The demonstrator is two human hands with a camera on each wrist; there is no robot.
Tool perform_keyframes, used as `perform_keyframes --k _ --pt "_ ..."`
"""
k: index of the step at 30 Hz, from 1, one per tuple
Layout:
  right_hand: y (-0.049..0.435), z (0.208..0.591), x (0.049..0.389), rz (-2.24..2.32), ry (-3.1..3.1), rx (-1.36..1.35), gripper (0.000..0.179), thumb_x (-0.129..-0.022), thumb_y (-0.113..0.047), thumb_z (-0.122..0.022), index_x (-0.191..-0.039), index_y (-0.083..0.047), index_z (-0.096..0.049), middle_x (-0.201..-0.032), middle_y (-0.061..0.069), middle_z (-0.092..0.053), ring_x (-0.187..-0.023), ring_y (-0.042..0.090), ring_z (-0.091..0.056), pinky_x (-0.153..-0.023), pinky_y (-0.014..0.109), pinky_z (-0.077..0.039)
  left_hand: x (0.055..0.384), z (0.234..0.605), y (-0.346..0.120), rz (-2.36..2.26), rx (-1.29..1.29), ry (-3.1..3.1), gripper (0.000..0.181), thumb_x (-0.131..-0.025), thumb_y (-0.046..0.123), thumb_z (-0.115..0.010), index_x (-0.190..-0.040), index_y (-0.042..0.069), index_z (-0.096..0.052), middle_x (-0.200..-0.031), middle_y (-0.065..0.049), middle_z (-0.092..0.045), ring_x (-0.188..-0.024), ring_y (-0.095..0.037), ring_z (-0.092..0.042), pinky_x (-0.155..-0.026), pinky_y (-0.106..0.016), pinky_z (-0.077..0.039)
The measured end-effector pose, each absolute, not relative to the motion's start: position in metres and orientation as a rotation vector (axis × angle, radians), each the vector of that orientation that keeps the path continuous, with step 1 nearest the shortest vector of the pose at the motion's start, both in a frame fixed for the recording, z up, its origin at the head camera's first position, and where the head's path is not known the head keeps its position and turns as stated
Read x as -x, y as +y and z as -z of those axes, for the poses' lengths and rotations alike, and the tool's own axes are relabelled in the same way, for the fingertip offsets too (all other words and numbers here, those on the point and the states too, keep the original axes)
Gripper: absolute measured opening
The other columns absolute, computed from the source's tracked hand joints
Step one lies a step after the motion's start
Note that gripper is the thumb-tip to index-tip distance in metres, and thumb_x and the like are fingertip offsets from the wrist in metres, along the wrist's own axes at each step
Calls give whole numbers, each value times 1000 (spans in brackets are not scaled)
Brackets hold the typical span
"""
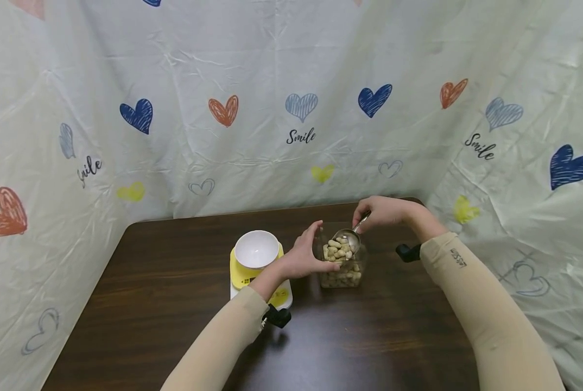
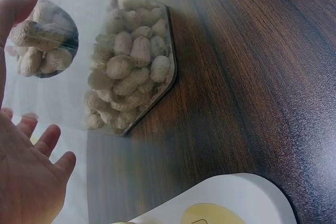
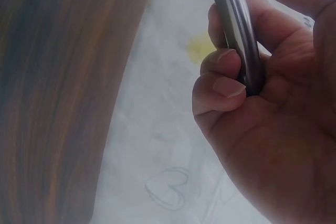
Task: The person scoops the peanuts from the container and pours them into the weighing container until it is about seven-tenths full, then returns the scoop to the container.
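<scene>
A clear plastic container (image 1: 362,260) of unshelled peanuts (image 1: 341,276) stands on the table. My left hand (image 1: 305,257) holds it from the left, thumb along the near rim and the other fingers spread beside its side wall. In the left wrist view, peanuts (image 2: 131,66) show through the wall. My right hand (image 1: 380,210) grips the metal handle (image 3: 239,30) of a large round spoon (image 1: 352,239), fingers curled round it. The spoon's bowl is down inside the container among the peanuts. Peanuts sit at its round edge in the left wrist view.
Left of the container stands a yellow and white kitchen scale (image 1: 238,276) with a white bowl (image 1: 256,250) on it. My left forearm passes over the scale's right side. Behind the dark wooden table (image 1: 174,304) hangs a white curtain (image 1: 252,70) with printed hearts.
</scene>
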State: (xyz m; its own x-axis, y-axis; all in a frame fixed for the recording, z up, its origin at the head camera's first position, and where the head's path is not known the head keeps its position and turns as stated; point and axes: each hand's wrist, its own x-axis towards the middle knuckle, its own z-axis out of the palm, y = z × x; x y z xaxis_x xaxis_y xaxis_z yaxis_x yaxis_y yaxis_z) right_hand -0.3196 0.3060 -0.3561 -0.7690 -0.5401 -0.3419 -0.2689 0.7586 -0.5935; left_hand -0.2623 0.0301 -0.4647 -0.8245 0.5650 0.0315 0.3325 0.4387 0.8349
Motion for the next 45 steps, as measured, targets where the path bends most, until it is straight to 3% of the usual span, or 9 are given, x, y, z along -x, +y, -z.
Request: perform_keyframes --k 4,12,17,27,37,45 --pt "309 355 319 737 2450 595 17 -92 -26 -77 -105 -15 -75 -117 6 -62 -105 25 -57 -89 50 -48 262 464 30 -1330 -768 2439 117 -77 56 -85 -163 35 -9 -162 -1 -28 -144 -26 -35 -109 -52 -38" --pt "317 353 318 787 2465 603 19 -93 -25 -77 -107 -13 -75 -117 7 -64 -106 27 -56 -86 43 -48 263 466 31 -1347 -772 2443 116 -78 51 -86 -163 34 -9 -161 0 -29 -142 -24 -36 -109 -51 -37" --pt "316 354 315 815 2447 596 22 -92 -25 -78 -108 -11 -75 -117 8 -64 -107 27 -56 -90 48 -48 262 466 30 -1355 -776 2431 117 -77 52 -86 -164 34 -9 -161 -1 -29 -144 -27 -35 -109 -53 -36" --pt "319 353 318 797 2447 582 23 -92 -28 -78 -109 -12 -75 -117 8 -64 -107 31 -55 -86 42 -48 261 465 30 -1355 -777 2436 118 -77 53 -86 -163 34 -10 -162 -3 -28 -144 -27 -35 -110 -53 -35" --pt "320 350 322 781 2472 565 24 -92 -30 -77 -110 -15 -74 -119 7 -63 -107 30 -56 -86 43 -47 261 465 28 -1361 -765 2429 114 -80 46 -86 -163 36 -9 -161 2 -28 -144 -27 -35 -109 -54 -35" --pt "324 344 321 769 2518 610 23 -92 -30 -78 -108 -14 -75 -118 6 -66 -107 25 -58 -90 42 -46 261 464 29 -1362 -763 2414 112 -81 47 -84 -163 38 -8 -163 0 -26 -144 -32 -33 -109 -57 -34"
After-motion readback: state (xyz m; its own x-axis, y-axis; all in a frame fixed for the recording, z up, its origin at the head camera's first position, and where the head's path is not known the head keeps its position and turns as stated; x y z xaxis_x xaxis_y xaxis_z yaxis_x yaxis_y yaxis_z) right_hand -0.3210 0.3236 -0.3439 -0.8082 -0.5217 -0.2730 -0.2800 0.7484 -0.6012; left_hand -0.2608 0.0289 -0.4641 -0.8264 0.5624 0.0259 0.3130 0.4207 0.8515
